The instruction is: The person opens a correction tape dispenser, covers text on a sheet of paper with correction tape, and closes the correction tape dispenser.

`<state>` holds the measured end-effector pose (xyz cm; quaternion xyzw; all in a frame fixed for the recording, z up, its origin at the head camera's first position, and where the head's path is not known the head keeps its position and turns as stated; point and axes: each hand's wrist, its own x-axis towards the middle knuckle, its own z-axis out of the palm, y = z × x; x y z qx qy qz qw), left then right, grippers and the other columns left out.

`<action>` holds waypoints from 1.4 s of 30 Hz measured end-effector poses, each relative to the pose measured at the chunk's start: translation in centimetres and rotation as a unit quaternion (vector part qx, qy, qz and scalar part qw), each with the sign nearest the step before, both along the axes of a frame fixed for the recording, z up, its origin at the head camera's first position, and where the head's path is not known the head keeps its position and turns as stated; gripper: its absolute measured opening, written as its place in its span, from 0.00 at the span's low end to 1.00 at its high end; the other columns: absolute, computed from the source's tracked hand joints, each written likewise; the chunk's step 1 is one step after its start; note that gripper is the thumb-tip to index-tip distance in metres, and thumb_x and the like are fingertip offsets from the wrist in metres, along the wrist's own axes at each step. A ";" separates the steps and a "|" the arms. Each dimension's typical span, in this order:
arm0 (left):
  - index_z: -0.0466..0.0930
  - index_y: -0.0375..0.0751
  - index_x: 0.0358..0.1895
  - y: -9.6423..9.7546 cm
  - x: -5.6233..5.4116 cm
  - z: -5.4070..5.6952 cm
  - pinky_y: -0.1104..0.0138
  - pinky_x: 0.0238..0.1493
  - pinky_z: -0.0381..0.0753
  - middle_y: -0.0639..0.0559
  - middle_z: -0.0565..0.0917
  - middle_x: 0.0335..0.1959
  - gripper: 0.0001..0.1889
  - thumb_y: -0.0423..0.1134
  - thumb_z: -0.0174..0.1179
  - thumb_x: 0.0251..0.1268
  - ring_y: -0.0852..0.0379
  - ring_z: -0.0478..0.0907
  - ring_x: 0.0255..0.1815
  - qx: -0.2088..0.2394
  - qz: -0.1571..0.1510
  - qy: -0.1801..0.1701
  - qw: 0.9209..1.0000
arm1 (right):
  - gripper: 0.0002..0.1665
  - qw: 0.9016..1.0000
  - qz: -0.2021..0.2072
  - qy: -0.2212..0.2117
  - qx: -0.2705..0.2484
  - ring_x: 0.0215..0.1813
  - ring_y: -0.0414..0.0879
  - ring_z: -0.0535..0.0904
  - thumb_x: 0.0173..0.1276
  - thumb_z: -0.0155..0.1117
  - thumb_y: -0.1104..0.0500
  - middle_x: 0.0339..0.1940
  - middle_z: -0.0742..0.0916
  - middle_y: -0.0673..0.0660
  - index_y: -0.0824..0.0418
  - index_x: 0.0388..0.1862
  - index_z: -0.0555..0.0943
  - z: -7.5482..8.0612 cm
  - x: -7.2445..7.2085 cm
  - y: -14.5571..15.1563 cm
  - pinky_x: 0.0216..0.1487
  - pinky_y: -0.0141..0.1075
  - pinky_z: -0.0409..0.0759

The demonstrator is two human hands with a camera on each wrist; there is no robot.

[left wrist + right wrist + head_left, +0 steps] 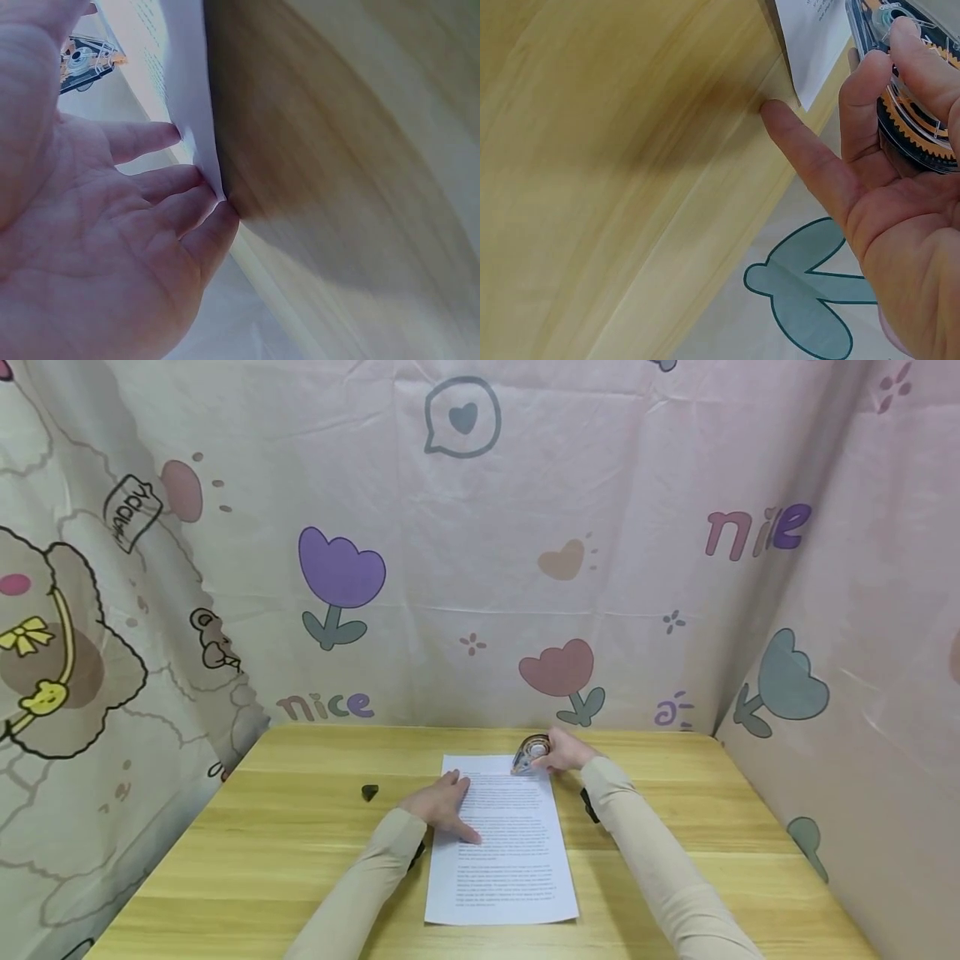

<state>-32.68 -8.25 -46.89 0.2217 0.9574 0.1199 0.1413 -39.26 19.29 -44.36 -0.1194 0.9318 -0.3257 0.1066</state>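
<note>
A printed sheet of paper point(510, 893) lies on the table, its long sides running away from me. My left hand point(444, 806) rests on its left edge with fingers spread; in the left wrist view the fingertips point(169, 135) touch the paper. In my right hand point(567, 750) is a correction tape dispenser point(532, 750), gripped between thumb and fingers. Its tip meets the paper near the top lines of text. The right wrist view shows the dispenser's clear case with orange and black gears point(922, 135), and one finger stretched toward the paper's corner point(806, 82).
A small black piece point(369, 792) lies on the wooden table point(300, 860) left of the paper. A dark object point(590, 806) is partly hidden by the right sleeve, another point(417, 855) by the left. A patterned curtain point(465, 568) hangs behind the table and along both sides.
</note>
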 end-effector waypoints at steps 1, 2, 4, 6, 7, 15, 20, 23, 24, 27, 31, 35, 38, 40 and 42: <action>0.55 0.35 0.76 0.0 0.0 0.0 0.49 0.76 0.58 0.34 0.53 0.78 0.62 0.67 0.74 0.39 0.40 0.52 0.79 0.001 0.000 0.000 1.000 | 0.10 1.000 -0.002 0.002 0.001 0.19 0.41 0.72 0.62 0.72 0.62 0.25 0.87 0.61 0.68 0.36 0.80 0.0 0.0 0.0 0.22 0.32 0.75; 0.56 0.35 0.75 0.0 0.0 0.0 0.49 0.76 0.58 0.34 0.53 0.78 0.62 0.66 0.74 0.39 0.40 0.52 0.79 0.002 0.001 -0.001 1.000 | 0.10 1.000 -0.003 0.004 0.002 0.19 0.41 0.72 0.62 0.72 0.62 0.25 0.87 0.61 0.68 0.35 0.80 0.0 0.0 0.1 0.22 0.32 0.75; 0.56 0.35 0.75 0.0 0.1 0.1 0.48 0.76 0.59 0.34 0.53 0.78 0.62 0.66 0.75 0.39 0.40 0.52 0.79 0.004 0.001 -0.002 1.000 | 0.11 1.000 -0.005 0.006 0.003 0.20 0.42 0.74 0.61 0.72 0.62 0.24 0.87 0.60 0.67 0.34 0.80 -0.2 0.0 0.2 0.22 0.32 0.75; 0.56 0.35 0.75 0.1 0.1 0.2 0.48 0.76 0.59 0.34 0.53 0.78 0.62 0.66 0.75 0.39 0.40 0.52 0.79 0.003 0.002 -0.004 1.000 | 0.11 1.000 -0.009 0.004 0.001 0.20 0.42 0.74 0.61 0.73 0.61 0.24 0.86 0.59 0.67 0.34 0.80 -0.3 0.0 0.4 0.21 0.31 0.74; 0.56 0.35 0.75 0.1 0.1 0.2 0.48 0.76 0.59 0.34 0.53 0.78 0.62 0.65 0.75 0.39 0.40 0.52 0.79 0.002 0.003 -0.004 1.000 | 0.12 1.000 -0.009 0.004 -0.001 0.20 0.43 0.74 0.61 0.73 0.61 0.24 0.86 0.59 0.68 0.34 0.80 -0.3 0.0 0.5 0.21 0.30 0.73; 0.56 0.36 0.75 0.1 0.1 0.1 0.48 0.76 0.59 0.34 0.54 0.78 0.62 0.65 0.75 0.38 0.40 0.52 0.79 0.002 0.005 -0.006 1.000 | 0.10 1.000 0.002 0.007 -0.004 0.16 0.38 0.67 0.60 0.74 0.61 0.20 0.84 0.56 0.66 0.30 0.82 -0.5 0.0 1.2 0.17 0.28 0.64; 0.57 0.36 0.75 0.1 0.0 0.0 0.48 0.75 0.60 0.34 0.54 0.77 0.62 0.66 0.75 0.38 0.40 0.53 0.78 0.001 0.004 -0.001 1.000 | 0.09 1.000 0.004 0.008 -0.015 0.16 0.38 0.67 0.60 0.74 0.62 0.21 0.84 0.58 0.66 0.31 0.82 -0.4 0.1 1.3 0.18 0.28 0.65; 0.57 0.35 0.75 0.1 0.1 0.0 0.48 0.75 0.60 0.34 0.55 0.77 0.62 0.65 0.75 0.38 0.40 0.53 0.78 0.001 0.002 0.002 1.000 | 0.10 1.000 -0.003 0.009 -0.014 0.16 0.38 0.67 0.60 0.74 0.61 0.23 0.85 0.61 0.66 0.30 0.81 -0.5 0.1 1.4 0.18 0.28 0.65; 0.57 0.35 0.75 0.1 0.0 0.0 0.48 0.75 0.60 0.34 0.55 0.77 0.62 0.65 0.76 0.38 0.40 0.53 0.78 0.001 0.001 0.002 1.000 | 0.10 1.000 -0.005 0.010 -0.011 0.16 0.38 0.67 0.60 0.74 0.61 0.23 0.85 0.62 0.66 0.30 0.81 -0.5 0.1 1.4 0.18 0.28 0.64; 0.57 0.35 0.75 0.1 0.1 0.1 0.48 0.75 0.60 0.34 0.55 0.77 0.61 0.65 0.75 0.38 0.40 0.53 0.78 -0.001 0.000 0.003 1.000 | 0.10 1.000 -0.009 0.005 -0.012 0.17 0.39 0.68 0.60 0.74 0.61 0.23 0.85 0.62 0.66 0.31 0.82 -0.5 0.1 1.3 0.18 0.28 0.65; 0.56 0.35 0.75 0.0 0.1 0.0 0.48 0.75 0.59 0.34 0.54 0.77 0.62 0.66 0.75 0.38 0.39 0.53 0.78 -0.003 -0.002 -0.001 1.000 | 0.10 1.000 -0.013 -0.002 -0.015 0.20 0.42 0.72 0.60 0.73 0.62 0.24 0.86 0.60 0.67 0.35 0.81 -0.4 0.3 1.2 0.19 0.28 0.68; 0.57 0.35 0.75 0.0 0.1 -0.1 0.48 0.75 0.60 0.34 0.55 0.77 0.62 0.67 0.74 0.38 0.40 0.53 0.78 -0.005 -0.006 0.001 1.000 | 0.11 1.000 -0.015 -0.005 -0.010 0.22 0.44 0.75 0.61 0.73 0.62 0.25 0.86 0.60 0.68 0.36 0.81 -0.2 0.5 1.2 0.21 0.30 0.71; 0.57 0.35 0.75 -0.1 0.1 -0.2 0.49 0.75 0.60 0.34 0.55 0.77 0.62 0.67 0.74 0.39 0.40 0.54 0.78 -0.003 -0.008 0.004 1.000 | 0.12 1.000 -0.015 -0.005 -0.013 0.22 0.44 0.76 0.61 0.72 0.62 0.27 0.87 0.61 0.69 0.37 0.80 -0.2 0.5 1.2 0.23 0.32 0.75; 0.57 0.35 0.74 0.0 0.0 -0.2 0.48 0.75 0.60 0.33 0.55 0.77 0.61 0.66 0.75 0.39 0.39 0.54 0.78 -0.001 -0.008 0.007 1.000 | 0.12 1.000 -0.017 -0.006 -0.018 0.23 0.45 0.77 0.61 0.72 0.62 0.28 0.87 0.62 0.69 0.38 0.80 -0.2 0.5 1.2 0.24 0.34 0.76; 0.57 0.34 0.74 0.0 0.0 -0.1 0.48 0.75 0.60 0.33 0.55 0.77 0.61 0.66 0.75 0.39 0.39 0.54 0.78 0.002 -0.008 0.008 1.000 | 0.11 1.000 -0.017 -0.005 -0.015 0.23 0.46 0.77 0.62 0.72 0.62 0.29 0.88 0.63 0.69 0.38 0.81 -0.2 0.5 1.2 0.24 0.34 0.76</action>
